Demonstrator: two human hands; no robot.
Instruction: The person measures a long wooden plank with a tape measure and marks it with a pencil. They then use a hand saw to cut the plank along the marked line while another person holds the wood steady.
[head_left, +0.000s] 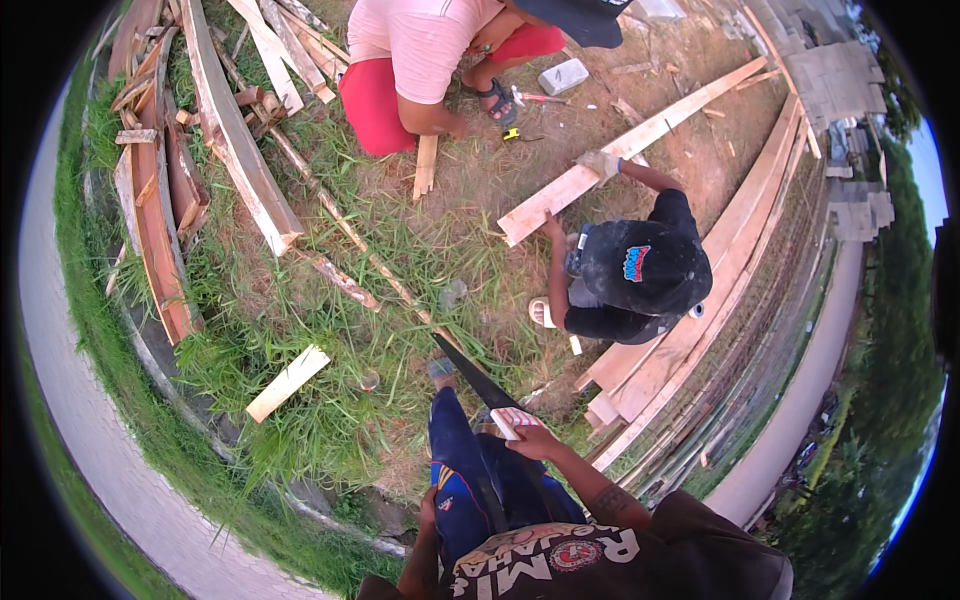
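Note:
My right hand (530,438) is closed around the pale handle of a handsaw (474,372). The saw's dark blade slants away to the far left, over the grass in front of my legs. Beside my left thigh is my left hand (429,508), seen edge-on against the dark blue trousers, its fingers hidden. To the far right of the saw, a crouching person in a black cap (640,265) has both hands on a long plank (625,150), one of them gloved. A second person in a pink shirt (425,50) squats farther off, an arm reaching down by a short wood piece (426,168).
Long boards (690,320) lie stacked at the right. Rough slabs (160,220) and a long beam (235,140) cover the left. A thin pole (345,222) crosses the grass, near a short offcut (288,383). A hammer (540,98), tape measure (511,134) and pale block (563,76) lie far off.

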